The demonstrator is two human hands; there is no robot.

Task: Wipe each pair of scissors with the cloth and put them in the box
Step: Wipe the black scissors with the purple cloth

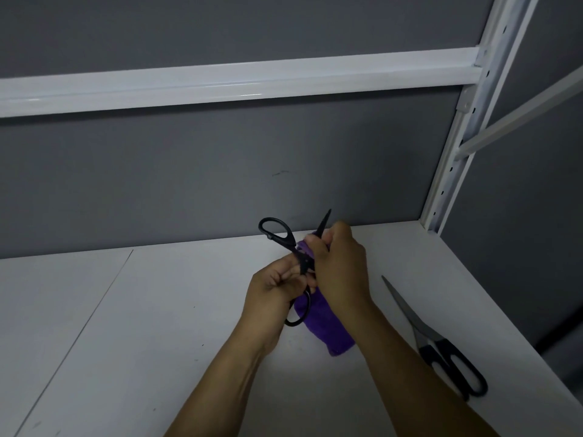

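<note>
The black scissors (285,239) are up in your two hands, above the white shelf (157,310), near the grey back wall (220,168). You are in the wiping step now. Your left hand (274,290) is closed around the scissors by the handles, with one loop poking up and one loop hanging down. Your right hand (342,263) is closed on the purple cloth (325,323), which is wrapped around the blade, and the black tip sticks out past your fingers. The rest of the cloth hangs down to the shelf.

A second pair, the grey scissors (438,345), lies flat on the shelf to your right, well apart from your hands. It looks like it has not been wiped yet.

Next, I think you should rub the cloth along the blade, going slowly because the tip is sharp. Then the pair goes in the box. I cannot see the box here, so you will have to look for it.
</note>
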